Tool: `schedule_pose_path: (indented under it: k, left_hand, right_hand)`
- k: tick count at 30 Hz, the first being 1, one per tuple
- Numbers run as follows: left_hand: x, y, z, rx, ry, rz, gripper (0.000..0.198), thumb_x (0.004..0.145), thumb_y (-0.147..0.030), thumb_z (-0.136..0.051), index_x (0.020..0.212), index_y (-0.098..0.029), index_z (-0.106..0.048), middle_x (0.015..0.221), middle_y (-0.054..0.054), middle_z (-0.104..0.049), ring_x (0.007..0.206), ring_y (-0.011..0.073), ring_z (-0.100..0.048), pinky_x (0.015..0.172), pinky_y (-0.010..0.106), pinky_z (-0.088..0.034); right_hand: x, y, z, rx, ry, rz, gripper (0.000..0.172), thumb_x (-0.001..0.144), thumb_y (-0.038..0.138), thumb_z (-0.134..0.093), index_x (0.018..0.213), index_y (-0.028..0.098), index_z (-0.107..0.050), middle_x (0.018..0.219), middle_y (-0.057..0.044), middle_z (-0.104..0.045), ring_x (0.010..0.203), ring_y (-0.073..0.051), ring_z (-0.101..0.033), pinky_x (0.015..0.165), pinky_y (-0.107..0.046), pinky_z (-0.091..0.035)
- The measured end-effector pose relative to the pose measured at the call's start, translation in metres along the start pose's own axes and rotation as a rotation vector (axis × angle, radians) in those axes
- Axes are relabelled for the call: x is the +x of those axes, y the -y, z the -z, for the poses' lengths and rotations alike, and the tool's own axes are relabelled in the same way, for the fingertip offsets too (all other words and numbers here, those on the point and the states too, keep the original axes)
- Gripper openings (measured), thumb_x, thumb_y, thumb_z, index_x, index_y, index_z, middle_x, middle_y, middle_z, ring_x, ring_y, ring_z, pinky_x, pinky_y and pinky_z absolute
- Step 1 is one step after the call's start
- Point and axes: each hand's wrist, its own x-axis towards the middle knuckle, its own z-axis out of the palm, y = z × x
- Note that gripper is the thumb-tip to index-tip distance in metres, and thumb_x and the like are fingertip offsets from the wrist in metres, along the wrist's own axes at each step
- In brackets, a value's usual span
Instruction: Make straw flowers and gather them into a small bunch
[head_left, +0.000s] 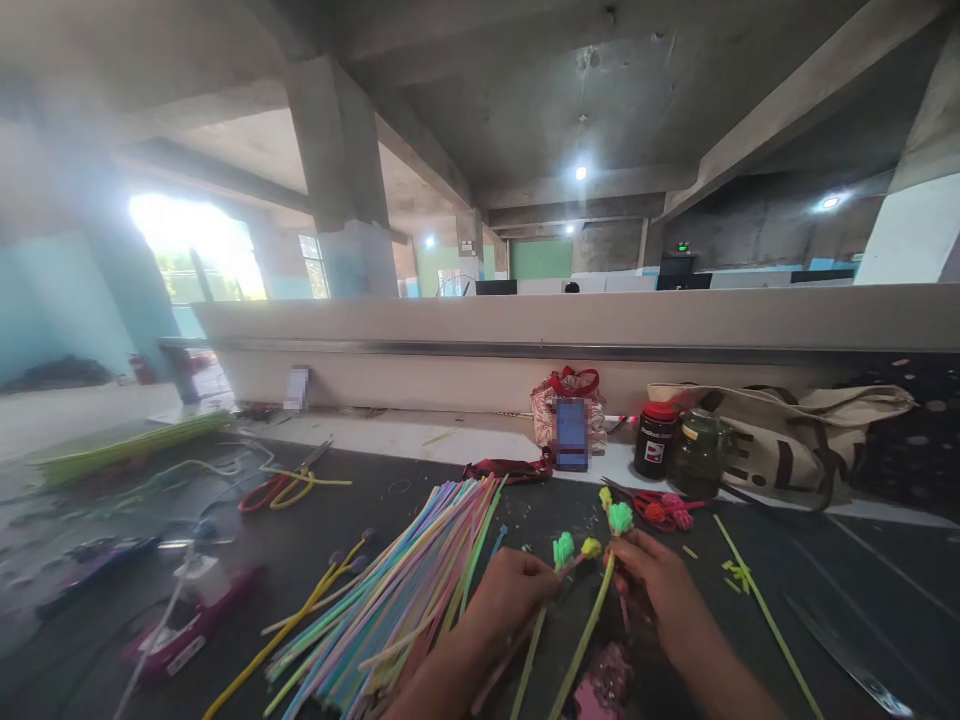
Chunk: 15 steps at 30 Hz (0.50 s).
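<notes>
My left hand (517, 590) is closed in a pinch around thin pipe cleaner stems, with a fluffy green tip (563, 548) and a yellow tip (591, 548) standing just beyond the fingers. Pinched in my right hand (651, 572) is a yellow-green pipe cleaner (589, 635), which slants down toward me. A green fluffy tip (620, 517) and a smaller yellow one rise above those fingers. Beside my left wrist lies a large bundle of pastel pipe cleaners (405, 590). A shiny pink object (604, 682) sits between my forearms, its kind unclear.
Scissors with red and yellow handles (281, 490) lie back left, near a purple power strip (191, 625). Yellow stems with purple tips (300, 612) rest left of the bundle. Along the back stand a phone (571, 435), a black jar (655, 442), a bottle (697, 455) and a canvas bag (795, 445).
</notes>
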Motion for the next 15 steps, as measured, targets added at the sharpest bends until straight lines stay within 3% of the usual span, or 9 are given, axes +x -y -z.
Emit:
schedule_pose_path:
  k: [3, 9, 15]
  left_hand:
    - [0.001, 0.004, 0.000, 0.035, 0.016, -0.002, 0.021, 0.058, -0.031, -0.061, 0.045, -0.015, -0.062, 0.036, -0.004, -0.049, 0.037, 0.0084, -0.033, 0.042, 0.023, -0.017]
    - [0.002, 0.006, -0.002, 0.047, 0.009, -0.011, 0.019, 0.062, -0.028, -0.054, 0.049, -0.015, -0.063, 0.041, -0.003, -0.055, 0.038, 0.0087, -0.037, 0.042, 0.022, -0.021]
    - [0.002, 0.008, -0.002, 0.010, -0.003, -0.008, 0.021, 0.060, -0.028, -0.056, 0.044, -0.015, -0.060, 0.034, -0.004, -0.049, 0.035, 0.0078, -0.034, 0.040, 0.021, -0.020]
  right_hand:
    - [0.002, -0.003, 0.006, 0.004, -0.004, -0.027, 0.020, 0.070, 0.031, -0.062, 0.060, 0.018, -0.050, 0.041, 0.009, -0.046, 0.036, -0.004, -0.039, 0.038, -0.016, -0.031]
    - [0.003, -0.011, 0.007, 0.014, 0.024, -0.071, 0.021, 0.069, 0.033, -0.062, 0.060, 0.018, -0.050, 0.038, 0.009, -0.046, 0.032, -0.004, -0.037, 0.034, -0.015, -0.028]
    - [0.003, -0.013, 0.007, 0.013, 0.038, -0.076, 0.023, 0.070, 0.034, -0.061, 0.061, 0.018, -0.048, 0.038, 0.010, -0.044, 0.031, -0.003, -0.037, 0.034, -0.014, -0.027]
